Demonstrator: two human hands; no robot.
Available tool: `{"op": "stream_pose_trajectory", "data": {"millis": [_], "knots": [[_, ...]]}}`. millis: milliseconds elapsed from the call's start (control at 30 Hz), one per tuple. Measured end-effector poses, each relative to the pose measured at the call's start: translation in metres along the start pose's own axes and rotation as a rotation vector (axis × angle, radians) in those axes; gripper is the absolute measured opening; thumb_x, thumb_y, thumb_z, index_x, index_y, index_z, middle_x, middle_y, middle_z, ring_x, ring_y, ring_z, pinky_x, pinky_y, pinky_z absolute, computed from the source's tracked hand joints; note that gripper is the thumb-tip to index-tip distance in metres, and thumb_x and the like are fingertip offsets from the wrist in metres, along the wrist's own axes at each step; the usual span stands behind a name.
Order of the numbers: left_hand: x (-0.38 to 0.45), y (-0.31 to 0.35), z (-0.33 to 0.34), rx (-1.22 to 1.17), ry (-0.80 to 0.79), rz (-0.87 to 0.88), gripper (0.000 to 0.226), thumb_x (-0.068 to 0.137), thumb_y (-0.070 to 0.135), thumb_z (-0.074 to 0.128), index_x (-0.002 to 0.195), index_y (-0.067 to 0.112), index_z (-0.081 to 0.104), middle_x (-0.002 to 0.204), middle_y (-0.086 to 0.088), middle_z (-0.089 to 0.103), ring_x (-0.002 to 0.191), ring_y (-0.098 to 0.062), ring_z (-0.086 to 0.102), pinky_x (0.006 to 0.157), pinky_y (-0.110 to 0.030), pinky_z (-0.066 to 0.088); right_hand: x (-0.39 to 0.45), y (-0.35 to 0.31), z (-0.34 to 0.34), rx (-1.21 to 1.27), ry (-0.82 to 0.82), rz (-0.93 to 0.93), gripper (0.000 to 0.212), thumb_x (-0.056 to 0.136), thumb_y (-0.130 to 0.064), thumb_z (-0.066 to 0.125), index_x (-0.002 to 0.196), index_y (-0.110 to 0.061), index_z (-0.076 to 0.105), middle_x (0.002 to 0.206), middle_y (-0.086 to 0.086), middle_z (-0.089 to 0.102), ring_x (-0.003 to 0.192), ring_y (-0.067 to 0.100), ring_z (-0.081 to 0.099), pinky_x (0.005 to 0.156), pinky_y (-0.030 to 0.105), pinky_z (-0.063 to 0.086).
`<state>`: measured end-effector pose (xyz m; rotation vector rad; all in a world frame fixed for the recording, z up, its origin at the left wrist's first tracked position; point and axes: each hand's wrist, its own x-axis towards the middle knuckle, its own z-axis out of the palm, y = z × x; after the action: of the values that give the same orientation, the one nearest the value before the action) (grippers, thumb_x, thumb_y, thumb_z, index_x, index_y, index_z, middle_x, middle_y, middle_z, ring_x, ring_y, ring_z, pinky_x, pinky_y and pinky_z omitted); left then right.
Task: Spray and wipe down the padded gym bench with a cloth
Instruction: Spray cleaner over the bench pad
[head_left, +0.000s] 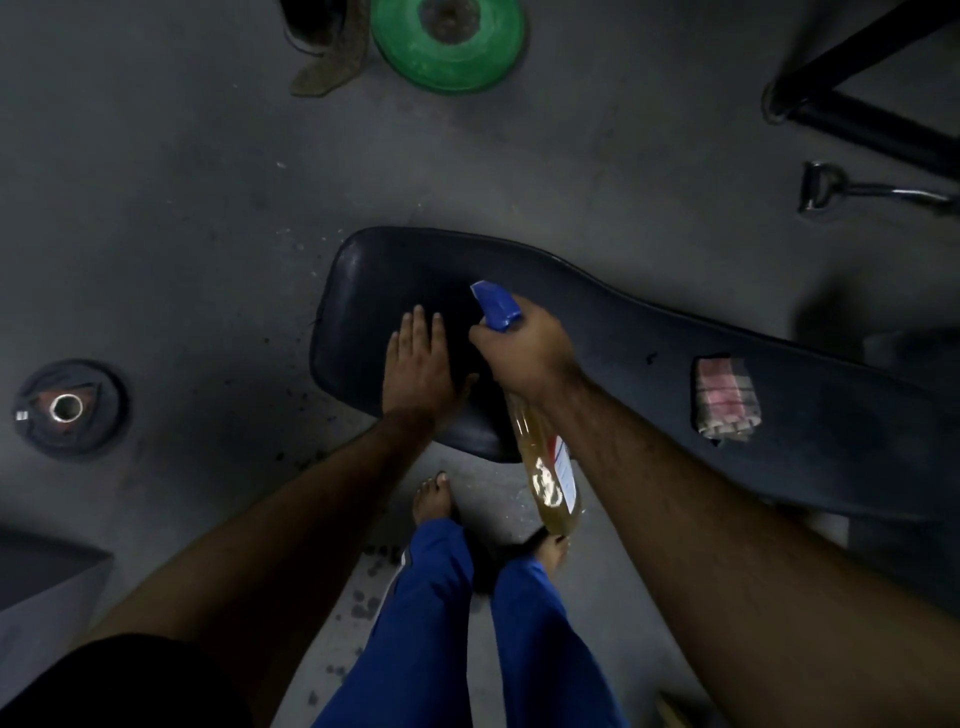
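A black padded gym bench (649, 343) runs from the middle of the view to the right edge. My left hand (421, 364) lies flat on its near end with straight fingers. My right hand (524, 348) grips the neck of a spray bottle (550, 467) of amber liquid, just above the pad. The bottle's blue trigger head (496, 304) points toward the far left end of the pad. A folded pink-and-grey checked cloth (724, 400) lies on the bench further right, apart from both hands.
A green weight plate (449, 44) lies on the floor at the top, a dark plate (70, 408) at the left. A black machine frame (857, 104) and a chrome cable handle (852, 189) sit at the upper right. My bare feet (436, 499) stand beside the bench.
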<state>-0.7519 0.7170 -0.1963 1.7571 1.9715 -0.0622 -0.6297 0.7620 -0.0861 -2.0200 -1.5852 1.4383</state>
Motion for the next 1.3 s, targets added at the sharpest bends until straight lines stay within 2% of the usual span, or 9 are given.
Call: {"op": "stream_pose_trajectory", "data": {"millis": [133,267,467,633,733,833,933,1100,1300], "knots": [[-0.016,0.036,0.029,-0.011,-0.030,0.086,0.097,0.086,0.067,0.047,0.154,0.011,0.005,0.161,-0.019,0.000,0.149,-0.032,-0.002,0.121,-0.046,0.005,-0.009,0.021,-0.027,-0.001,0.096,0.054,0.013,0.088,-0.033,0.065,0.089,-0.024,0.056,0.083,0.001,0.065,0.073,0.019,0.064,0.059,0.028,0.047],[-0.017,0.042,0.050,0.108,-0.031,0.065,0.107,0.081,0.077,0.042,0.153,0.012,-0.001,0.160,-0.021,-0.009,0.147,-0.035,-0.010,0.119,-0.048,-0.003,-0.011,0.045,-0.049,-0.080,0.139,0.082,0.017,0.090,-0.035,0.062,0.087,-0.020,0.057,0.074,-0.004,0.057,0.064,0.011,0.054,0.050,0.024,0.034],[-0.016,0.065,0.037,0.131,-0.079,-0.004,0.105,0.082,0.069,0.052,0.153,0.009,0.003,0.160,-0.024,-0.003,0.148,-0.038,-0.002,0.119,-0.049,0.004,-0.029,0.065,-0.064,0.030,0.125,0.070,0.016,0.088,-0.036,0.065,0.094,-0.024,0.056,0.081,-0.001,0.065,0.071,0.018,0.066,0.053,0.023,0.040],[-0.036,0.106,0.054,0.050,-0.086,0.121,0.103,0.080,0.066,0.058,0.153,0.013,0.008,0.160,-0.020,0.006,0.148,-0.033,0.007,0.120,-0.046,0.013,-0.048,0.090,-0.082,0.056,0.168,0.082,0.017,0.088,-0.036,0.066,0.095,-0.023,0.058,0.080,-0.002,0.063,0.072,0.016,0.063,0.056,0.024,0.039],[-0.044,0.120,0.073,0.064,-0.072,0.137,0.096,0.085,0.065,0.051,0.154,0.014,0.010,0.161,-0.020,0.003,0.148,-0.036,0.001,0.120,-0.048,0.007,-0.054,0.111,-0.092,-0.012,0.222,0.131,0.016,0.088,-0.036,0.064,0.091,-0.021,0.057,0.075,-0.006,0.057,0.066,0.011,0.056,0.052,0.023,0.034],[-0.045,0.118,0.088,0.131,-0.048,0.135,0.096,0.087,0.068,0.046,0.154,0.014,0.005,0.161,-0.020,-0.003,0.148,-0.036,-0.006,0.120,-0.049,0.001,-0.059,0.135,-0.101,-0.076,0.306,0.213,0.024,0.089,-0.039,0.062,0.079,-0.018,0.055,0.069,-0.003,0.053,0.061,0.016,0.051,0.051,0.024,0.032],[-0.044,0.112,0.097,0.155,-0.006,0.172,0.096,0.086,0.071,0.041,0.154,0.014,0.004,0.161,-0.021,-0.003,0.148,-0.036,-0.006,0.119,-0.049,0.000,-0.063,0.155,-0.111,-0.083,0.318,0.255,0.031,0.091,-0.038,0.062,0.069,-0.018,0.051,0.068,0.002,0.056,0.065,0.022,0.055,0.056,0.027,0.038],[-0.044,0.113,0.099,0.187,-0.007,0.165,0.097,0.085,0.074,0.033,0.154,0.013,0.003,0.160,-0.022,-0.003,0.148,-0.037,-0.006,0.119,-0.049,-0.002,-0.072,0.177,-0.117,0.021,0.314,0.248,0.023,0.088,-0.037,0.063,0.095,-0.015,0.062,0.085,0.007,0.066,0.081,0.029,0.064,0.071,0.036,0.053],[-0.045,0.113,0.100,0.201,-0.011,0.166,0.098,0.086,0.077,0.029,0.155,0.013,0.000,0.160,-0.021,-0.007,0.147,-0.036,-0.009,0.120,-0.048,-0.003,-0.092,0.208,-0.122,0.114,0.371,0.273,0.017,0.092,-0.035,0.063,0.092,-0.019,0.057,0.076,0.000,0.059,0.073,0.020,0.061,0.060,0.029,0.046]]}}
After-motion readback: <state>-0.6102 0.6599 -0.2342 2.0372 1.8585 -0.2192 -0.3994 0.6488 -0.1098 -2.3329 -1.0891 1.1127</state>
